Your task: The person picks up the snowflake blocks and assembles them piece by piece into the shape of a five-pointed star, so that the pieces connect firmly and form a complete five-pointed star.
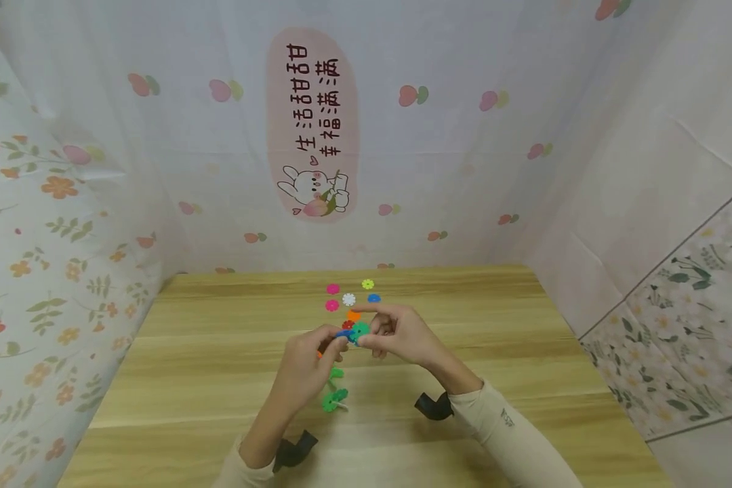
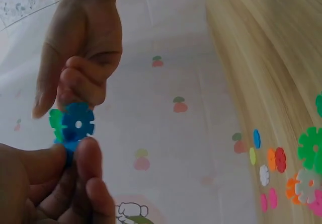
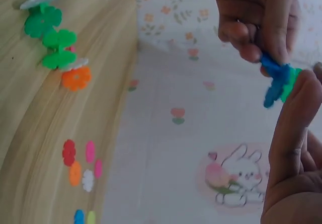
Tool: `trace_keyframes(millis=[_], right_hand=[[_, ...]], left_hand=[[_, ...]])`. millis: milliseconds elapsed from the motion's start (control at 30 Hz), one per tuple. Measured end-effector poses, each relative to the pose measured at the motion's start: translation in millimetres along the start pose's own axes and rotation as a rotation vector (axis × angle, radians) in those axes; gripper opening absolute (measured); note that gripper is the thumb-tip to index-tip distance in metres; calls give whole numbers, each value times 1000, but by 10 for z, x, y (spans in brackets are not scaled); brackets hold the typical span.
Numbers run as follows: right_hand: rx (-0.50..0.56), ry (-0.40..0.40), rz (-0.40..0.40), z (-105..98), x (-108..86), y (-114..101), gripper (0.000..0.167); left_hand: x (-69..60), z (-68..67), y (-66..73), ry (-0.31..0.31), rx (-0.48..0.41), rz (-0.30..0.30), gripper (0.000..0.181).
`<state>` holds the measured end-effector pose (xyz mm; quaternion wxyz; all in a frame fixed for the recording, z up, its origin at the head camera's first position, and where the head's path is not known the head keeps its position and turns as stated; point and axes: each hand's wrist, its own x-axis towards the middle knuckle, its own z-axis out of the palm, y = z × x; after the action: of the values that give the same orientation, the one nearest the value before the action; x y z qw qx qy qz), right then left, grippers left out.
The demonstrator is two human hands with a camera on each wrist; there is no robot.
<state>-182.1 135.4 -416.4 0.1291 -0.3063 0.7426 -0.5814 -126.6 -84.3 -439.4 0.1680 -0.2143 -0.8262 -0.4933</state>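
Observation:
My left hand (image 1: 311, 352) pinches a blue flower-shaped plastic disc (image 2: 69, 146) between thumb and fingers. A second blue disc (image 2: 78, 122) stands at an angle against it, and a green disc (image 1: 360, 331) sits right beside them. How the three slot together is partly hidden by fingers. From the other side, my right hand (image 1: 409, 335) has its thumb on the green disc's edge, with curled fingers behind and the index finger stretched out past the disc. Both hands meet above the table, the pieces held between them.
Loose discs lie flat farther back on the wooden table (image 1: 219, 339): pink (image 1: 332, 289), white (image 1: 349, 299), yellow (image 1: 368, 284), blue (image 1: 374, 298), orange (image 1: 354, 316) and red (image 1: 347, 325). Joined green pieces (image 1: 332, 401) stand nearer, by the left forearm. A printed curtain (image 1: 463, 169) hangs behind.

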Motion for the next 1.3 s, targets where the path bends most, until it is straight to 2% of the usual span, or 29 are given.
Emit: trace_keyframes(millis=[67, 233, 400, 600, 767, 867, 933, 1167, 1300], right_hand=[[19, 71, 31, -72, 3, 71, 49], [86, 216, 120, -231, 1, 290, 41], [174, 283, 183, -321, 24, 500, 41], [305, 423, 220, -417, 85, 771, 45], [348, 436, 232, -432, 83, 891, 43], [351, 428, 236, -423, 81, 932, 42], [347, 426, 234, -419, 90, 953, 43], [312, 425, 266, -381, 162, 1088, 41], [313, 436, 309, -335, 229, 1207, 43]], left_hand=[[24, -31, -63, -18, -13, -54, 8], [81, -83, -300, -24, -47, -254, 15], [148, -87, -558, -41, -82, -435, 20], [139, 0, -889, -49, -105, -603, 22], [80, 74, -1115, -50, -116, -745, 25], [75, 85, -1181, -64, -135, -789, 26], [84, 89, -1204, -76, -139, -797, 27], [112, 110, -1197, -107, -91, -768, 26], [71, 107, -1185, -104, -64, -751, 30]])
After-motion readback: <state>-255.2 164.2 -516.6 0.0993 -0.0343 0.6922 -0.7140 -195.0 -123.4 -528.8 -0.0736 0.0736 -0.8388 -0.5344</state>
